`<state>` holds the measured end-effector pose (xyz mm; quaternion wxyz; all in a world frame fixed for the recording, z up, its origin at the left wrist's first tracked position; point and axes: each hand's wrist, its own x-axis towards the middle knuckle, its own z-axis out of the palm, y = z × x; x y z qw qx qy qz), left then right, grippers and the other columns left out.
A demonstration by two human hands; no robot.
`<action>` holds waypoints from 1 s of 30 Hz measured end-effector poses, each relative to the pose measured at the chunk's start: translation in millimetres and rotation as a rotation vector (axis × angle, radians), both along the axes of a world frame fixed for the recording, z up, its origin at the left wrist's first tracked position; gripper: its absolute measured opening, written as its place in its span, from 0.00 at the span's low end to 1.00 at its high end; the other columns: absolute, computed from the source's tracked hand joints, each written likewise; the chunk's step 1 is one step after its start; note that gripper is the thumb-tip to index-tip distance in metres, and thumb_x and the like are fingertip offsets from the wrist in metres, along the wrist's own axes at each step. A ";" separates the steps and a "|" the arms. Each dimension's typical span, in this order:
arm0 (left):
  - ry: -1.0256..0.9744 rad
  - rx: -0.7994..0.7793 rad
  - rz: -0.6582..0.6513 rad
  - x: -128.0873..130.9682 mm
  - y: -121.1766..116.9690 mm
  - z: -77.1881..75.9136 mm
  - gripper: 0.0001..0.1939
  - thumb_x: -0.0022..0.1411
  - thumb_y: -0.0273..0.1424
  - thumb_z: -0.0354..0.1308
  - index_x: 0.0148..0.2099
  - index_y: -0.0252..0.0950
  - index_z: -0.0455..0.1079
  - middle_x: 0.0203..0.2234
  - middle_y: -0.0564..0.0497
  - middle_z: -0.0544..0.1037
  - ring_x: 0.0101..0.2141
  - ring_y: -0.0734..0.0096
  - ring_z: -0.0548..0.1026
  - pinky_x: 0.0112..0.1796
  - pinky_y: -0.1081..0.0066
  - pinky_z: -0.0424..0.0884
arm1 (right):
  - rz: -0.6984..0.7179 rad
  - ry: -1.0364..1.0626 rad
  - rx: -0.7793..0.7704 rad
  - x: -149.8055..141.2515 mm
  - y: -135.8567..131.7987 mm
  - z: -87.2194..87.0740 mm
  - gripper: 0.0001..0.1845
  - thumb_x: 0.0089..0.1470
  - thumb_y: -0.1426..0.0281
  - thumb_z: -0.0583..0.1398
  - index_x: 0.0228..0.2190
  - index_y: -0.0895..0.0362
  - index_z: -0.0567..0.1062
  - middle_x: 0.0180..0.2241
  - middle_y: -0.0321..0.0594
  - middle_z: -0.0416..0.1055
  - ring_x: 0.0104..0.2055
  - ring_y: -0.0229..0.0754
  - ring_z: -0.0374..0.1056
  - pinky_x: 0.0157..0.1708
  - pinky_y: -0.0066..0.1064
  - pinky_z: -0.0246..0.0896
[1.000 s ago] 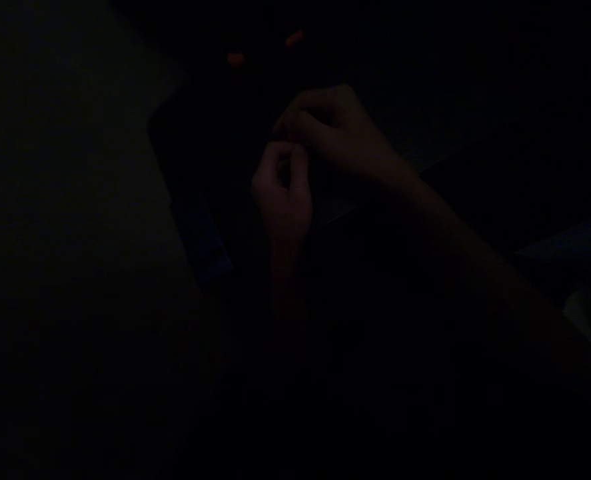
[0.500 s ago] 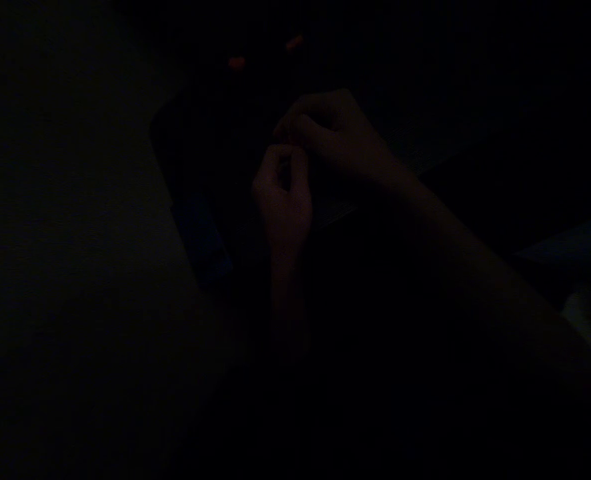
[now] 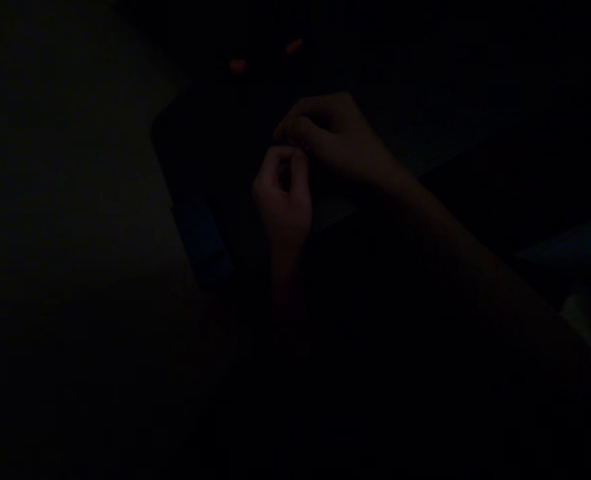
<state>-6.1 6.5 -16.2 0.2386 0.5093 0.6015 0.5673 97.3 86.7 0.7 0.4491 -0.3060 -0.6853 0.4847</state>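
The scene is very dark. My left hand is closed, thumb and index finger pinched together over a dark surface. Just above it in the view, my right hand is also closed in a pinch, its fingertips right by those of the left. Whatever lies between the fingertips is too small and dim to make out. Past the hands are two small orange pieces, one orange piece to the left and another orange piece to the right.
A blue flat rectangular object lies at the left edge of the dark surface. Beyond that edge is a paler floor-like area. Something bluish and something pale show dimly at the far right.
Both hands keep nearly the same pinched pose, fingertips close together. The whole view has shifted very slightly, and the orange pieces appear a little lower.
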 end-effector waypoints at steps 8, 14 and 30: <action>0.070 0.040 0.041 1.9 -0.9 0.7 0.12 0.70 0.39 0.59 0.32 0.43 0.68 0.25 0.54 0.74 0.30 0.68 0.75 0.30 0.70 0.71 | 0.009 -0.006 0.038 0.1 1.0 -0.2 0.12 0.53 0.67 0.59 0.23 0.43 0.79 0.30 0.35 0.80 0.37 0.50 0.74 0.38 0.40 0.62; 0.060 0.027 0.033 0.8 -0.3 -0.2 0.14 0.70 0.42 0.59 0.33 0.42 0.68 0.26 0.54 0.74 0.31 0.67 0.76 0.29 0.70 0.71 | 0.013 -0.005 0.035 1.7 -2.0 1.5 0.13 0.55 0.69 0.57 0.24 0.45 0.79 0.30 0.35 0.79 0.38 0.48 0.74 0.38 0.38 0.63; 0.014 0.002 0.011 0.2 -0.3 -0.3 0.15 0.68 0.46 0.60 0.34 0.43 0.68 0.27 0.53 0.74 0.33 0.64 0.75 0.31 0.68 0.71 | 0.006 -0.056 0.031 1.5 -2.7 2.7 0.13 0.56 0.70 0.57 0.24 0.45 0.78 0.31 0.34 0.80 0.39 0.48 0.75 0.39 0.38 0.65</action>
